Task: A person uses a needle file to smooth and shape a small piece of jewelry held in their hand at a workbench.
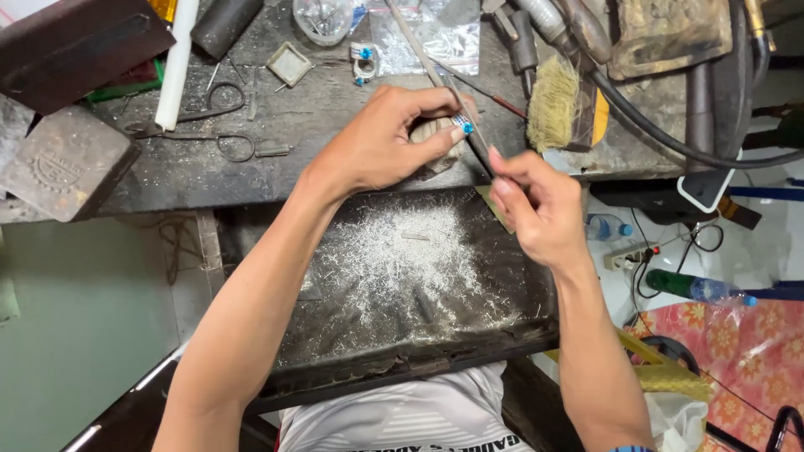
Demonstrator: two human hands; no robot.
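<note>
My left hand (381, 141) pinches a small silver ring with a blue stone (463, 125) against a worn wooden peg (435, 134) at the bench edge. My right hand (540, 205) grips the lower end of a long thin metal file (435, 71), whose shaft runs up and left across the ring. Below both hands, a dark tray (469, 335) is dusted with pale metal filings (402, 255).
On the dark bench lie scissors (222, 146), a white rod (176, 63), a second blue-stone ring (364, 60), a small square dish (290, 64), plastic bags (427, 29) and a straw brush (553, 100). A black hose (670, 138) curves on the right. Bottles (695, 289) and cables lie on the floor.
</note>
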